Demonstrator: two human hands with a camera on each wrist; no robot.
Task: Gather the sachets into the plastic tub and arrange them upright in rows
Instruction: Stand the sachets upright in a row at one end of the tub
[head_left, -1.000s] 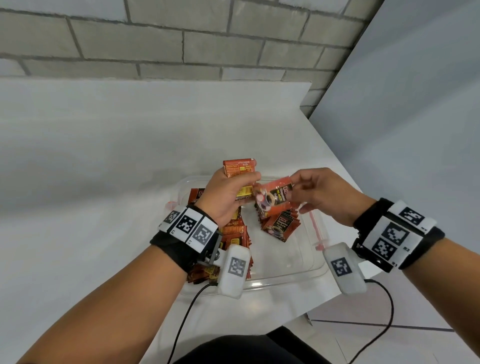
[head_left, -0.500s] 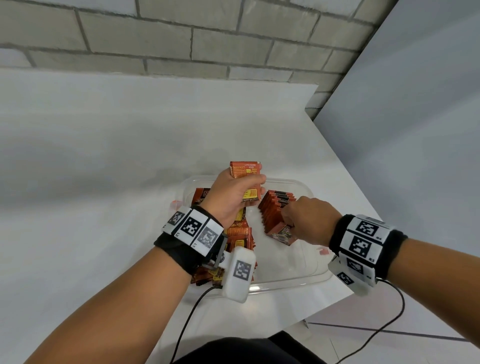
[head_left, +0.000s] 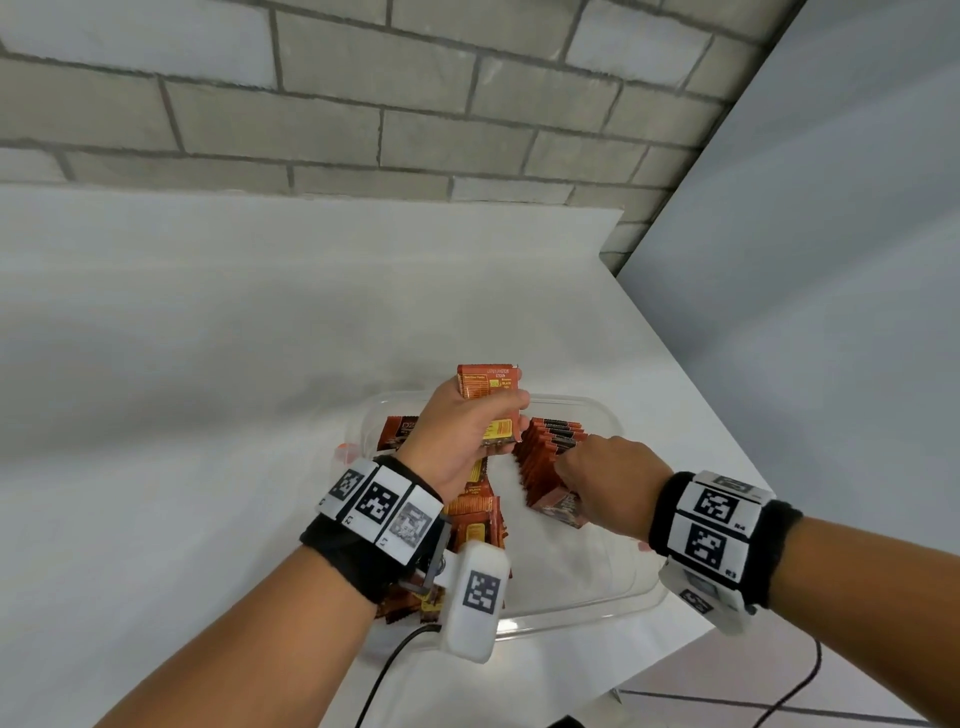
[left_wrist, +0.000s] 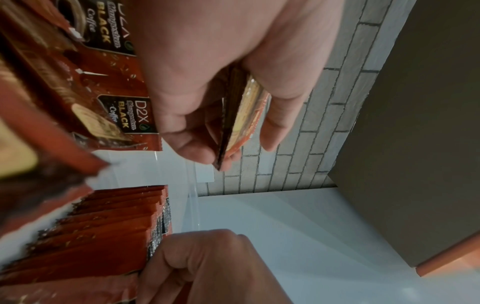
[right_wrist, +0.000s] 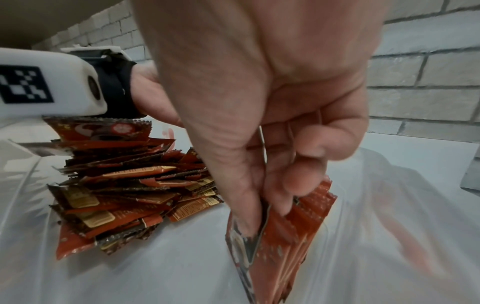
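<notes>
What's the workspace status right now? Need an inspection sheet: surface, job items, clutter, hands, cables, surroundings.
Surface: white table, tub near its front right corner.
Job's things: clear plastic tub; upright row of sachets on its right side; loose pile of sachets on its left; small stack of sachets held above.
Clutter: nothing seen.
Hands: left hand grips the small stack; right hand pinches a sachet at the row's near end.
Cables: black wrist cable over the table edge.
Surroundings: brick wall, grey panel right.

Head above, wrists close, tub shared.
</notes>
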